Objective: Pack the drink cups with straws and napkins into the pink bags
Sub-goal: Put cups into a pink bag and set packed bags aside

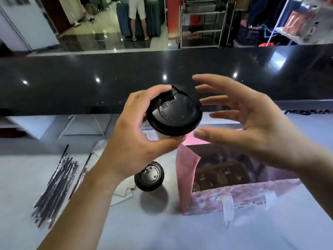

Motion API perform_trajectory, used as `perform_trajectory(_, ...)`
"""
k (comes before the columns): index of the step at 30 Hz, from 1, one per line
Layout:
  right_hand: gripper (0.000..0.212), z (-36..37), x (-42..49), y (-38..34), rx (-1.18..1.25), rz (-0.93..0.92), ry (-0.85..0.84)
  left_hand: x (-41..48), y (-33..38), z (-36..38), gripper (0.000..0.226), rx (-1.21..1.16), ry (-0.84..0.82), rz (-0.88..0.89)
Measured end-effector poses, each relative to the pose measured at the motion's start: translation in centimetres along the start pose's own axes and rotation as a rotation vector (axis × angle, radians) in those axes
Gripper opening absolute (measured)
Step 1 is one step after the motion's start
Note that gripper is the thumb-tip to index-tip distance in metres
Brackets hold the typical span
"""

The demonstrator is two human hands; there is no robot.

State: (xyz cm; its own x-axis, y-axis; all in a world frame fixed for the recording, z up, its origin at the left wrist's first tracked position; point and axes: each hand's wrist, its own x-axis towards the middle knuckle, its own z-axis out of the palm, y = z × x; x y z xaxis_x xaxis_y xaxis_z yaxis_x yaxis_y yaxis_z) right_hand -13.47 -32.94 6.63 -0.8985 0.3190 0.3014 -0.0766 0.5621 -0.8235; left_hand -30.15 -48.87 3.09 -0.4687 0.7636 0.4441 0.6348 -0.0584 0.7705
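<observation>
Bag (243,193) first, since everything turns on it: the pink bag stands open on the white table (162,228), nearest the person, its mouth facing up and a cardboard divider visible inside. Just left of the bag a second cup (149,177) stands upright, with folded napkins (122,192) touching its far-left side and wrapped straws (54,184) well left again. Above the bag's left rim, the left hand (131,141) is wrapped around a lidded cup (173,110), thumb under, fingers over the lid's edge. The cup's long axis runs roughly vertical, tilted slightly. The right hand (252,120) hovers spread and empty just right of the cup, not touching, directly over the bag's mouth. Lowering right and down looks the natural move. Beyond the bag lies a dark counter (126,69).
</observation>
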Motion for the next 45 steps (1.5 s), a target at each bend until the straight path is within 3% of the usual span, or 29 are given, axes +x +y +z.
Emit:
perform_trajectory(5, 0.077, -1.4, 1.0, -1.0, -0.07, -0.073, -0.025, 0.3, 2.6, 2.7, 0.075, 0.089, 0.046, 0.112)
perform_trajectory(15, 0.058, -5.4, -1.7, 1.1, -0.077, 0.042, 0.03, 2.2, 3.4, 8.3, 0.076, 0.135, -0.031, 0.153)
perform_trajectory(19, 0.061, -6.4, -2.7, 2.1, -0.079, 0.134, -0.002, 2.2, 3.1, 9.7, 0.078, 0.094, -0.078, 0.126)
perform_trajectory(22, 0.064, -6.8, -3.2, 2.9, -0.089, 0.191, -0.048, 1.9, 3.1, 9.9, 0.086, 0.016, -0.208, 0.055)
perform_trajectory(25, 0.069, -6.9, -3.8, 3.9, -0.134, 0.237, -0.057, 1.5, 2.3, 8.8, 0.109, -0.031, -0.407, -0.071)
perform_trajectory(31, 0.072, -6.3, -5.5, 5.1, -0.336, 0.318, -0.124, -0.8, -1.2, 6.2, 0.118, 0.448, -0.696, -0.196)
perform_trajectory(38, 0.063, -4.4, -5.9, 5.0, -0.532, 0.33, -0.226, -2.1, -1.5, 6.7, 0.143, 0.532, -0.759, -0.215)
perform_trajectory(45, 0.075, -0.3, -5.7, 7.1, -0.81, 0.312, -0.446, -1.6, -1.8, 7.1, 0.149, 0.523, -0.763, -0.239)
